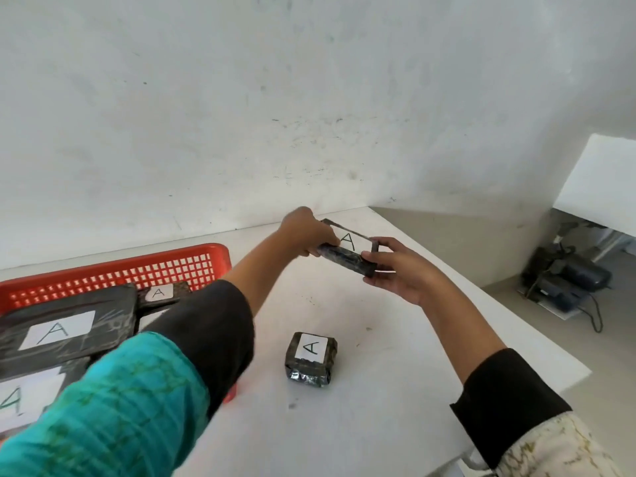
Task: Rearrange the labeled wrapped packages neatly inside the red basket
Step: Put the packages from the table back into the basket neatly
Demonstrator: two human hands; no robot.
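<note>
A flat black-wrapped package (347, 251) with a white "A" label is held above the far part of the white table (395, 390). My left hand (306, 232) grips its left end and my right hand (395, 266) grips its right end. A small, blocky wrapped package (311, 359) labeled "A" lies on the table in front of me. The red basket (137, 270) stands at the left with several labeled packages inside; a large one (65, 325) lies on top and a smaller one (160, 292) sits behind it. My left sleeve hides part of the basket.
A white wall rises right behind the table. The table's right edge drops to a grey floor, where dark equipment with cables (568, 280) sits. A white board (599, 180) leans at the far right.
</note>
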